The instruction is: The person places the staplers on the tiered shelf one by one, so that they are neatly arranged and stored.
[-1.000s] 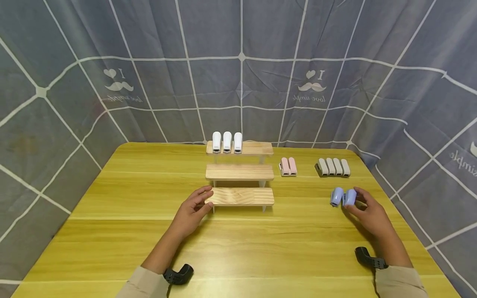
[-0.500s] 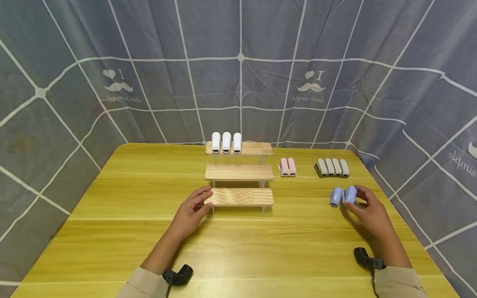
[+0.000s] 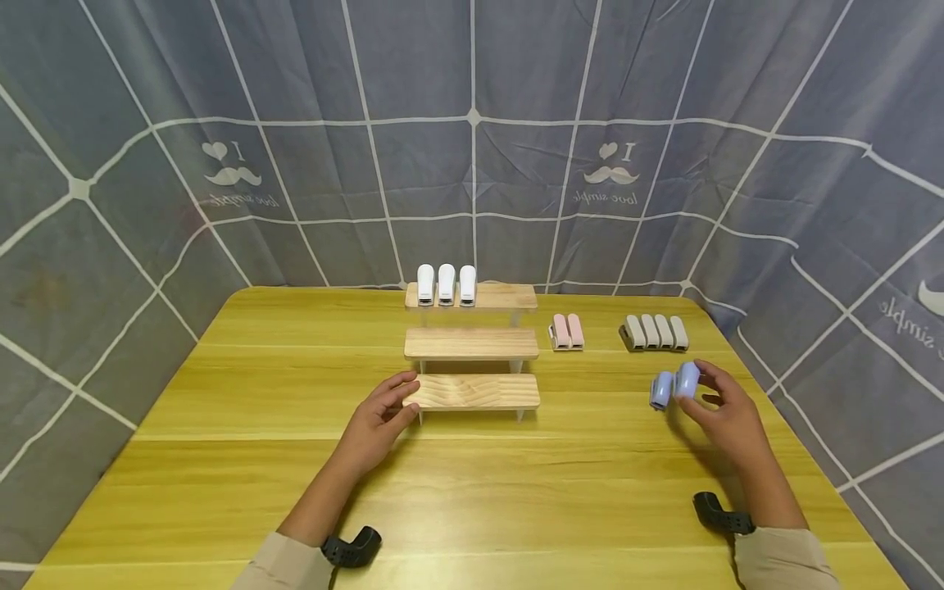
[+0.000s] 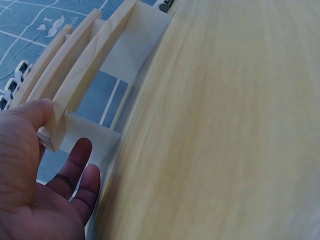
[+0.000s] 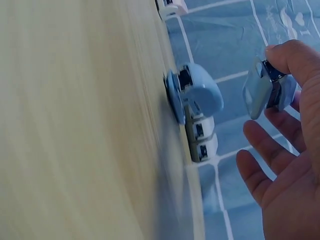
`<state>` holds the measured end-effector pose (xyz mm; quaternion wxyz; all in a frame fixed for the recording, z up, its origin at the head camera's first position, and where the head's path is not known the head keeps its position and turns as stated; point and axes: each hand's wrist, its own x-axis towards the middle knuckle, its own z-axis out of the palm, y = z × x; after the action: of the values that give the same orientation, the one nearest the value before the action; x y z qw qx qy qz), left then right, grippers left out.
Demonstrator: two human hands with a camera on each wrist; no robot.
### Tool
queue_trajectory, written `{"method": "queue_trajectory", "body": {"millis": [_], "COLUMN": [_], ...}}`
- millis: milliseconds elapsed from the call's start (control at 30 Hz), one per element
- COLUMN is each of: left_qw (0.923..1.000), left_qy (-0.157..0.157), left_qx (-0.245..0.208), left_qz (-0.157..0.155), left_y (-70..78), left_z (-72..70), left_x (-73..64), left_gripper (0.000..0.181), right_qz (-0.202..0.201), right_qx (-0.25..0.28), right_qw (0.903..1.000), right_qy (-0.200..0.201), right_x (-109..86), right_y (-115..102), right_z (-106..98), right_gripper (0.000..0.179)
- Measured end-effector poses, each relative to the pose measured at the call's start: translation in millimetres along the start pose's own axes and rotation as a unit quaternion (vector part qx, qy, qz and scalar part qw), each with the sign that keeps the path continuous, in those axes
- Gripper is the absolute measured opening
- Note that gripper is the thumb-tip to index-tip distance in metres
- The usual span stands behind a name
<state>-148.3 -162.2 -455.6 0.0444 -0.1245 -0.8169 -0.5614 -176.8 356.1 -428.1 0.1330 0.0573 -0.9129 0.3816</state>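
My right hand point(image 3: 730, 416) pinches a small light-blue stapler point(image 3: 687, 380) between thumb and fingers. In the right wrist view this stapler point(image 5: 257, 92) is raised off the table, its metal and black inner part showing. A second blue stapler point(image 3: 660, 390) stands on the table just left of it. My left hand point(image 3: 376, 422) holds the left end of the lowest step point(image 3: 475, 392) of a three-step wooden stand, thumb against the board in the left wrist view, two fingers extended near its clear leg point(image 4: 95, 132). Three white staplers point(image 3: 446, 284) stand at the left of the top step point(image 3: 509, 296).
Two pink staplers point(image 3: 566, 332) stand right of the stand. Further right is a row of several pale grey staplers point(image 3: 655, 333). The middle step point(image 3: 472, 343) is bare wood. A grey gridded curtain point(image 3: 527, 164) hangs around the back and sides of the wooden table point(image 3: 516, 500).
My right hand has lifted the blue stapler off the table, moving it slightly up and left. The left hand stays on the stand, and the view has shifted slightly.
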Motion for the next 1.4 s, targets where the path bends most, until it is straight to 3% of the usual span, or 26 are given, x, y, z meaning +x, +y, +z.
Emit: {"method": "queue_trajectory", "body": {"millis": [733, 1400], "left_qw": [1.0000, 1.0000], "left_qy": [-0.002, 0.003], "left_qx": [-0.005, -0.005], "left_qz": [-0.002, -0.001], "left_y": [-0.8, -1.3], "left_z": [1.1, 0.5], "left_x": [0.5, 0.0], "left_gripper": [0.044, 0.044], "right_qz": [-0.112, -0.181], "right_qx": [0.016, -0.040], "right_qw": [0.9936, 0.9819], "right_qy": [0.004, -0.039], "right_x": [8.1, 25.7], "right_y": [-26.7, -67.9], "right_z": [16.7, 36.7], "right_gripper": [0.063, 0.065]}}
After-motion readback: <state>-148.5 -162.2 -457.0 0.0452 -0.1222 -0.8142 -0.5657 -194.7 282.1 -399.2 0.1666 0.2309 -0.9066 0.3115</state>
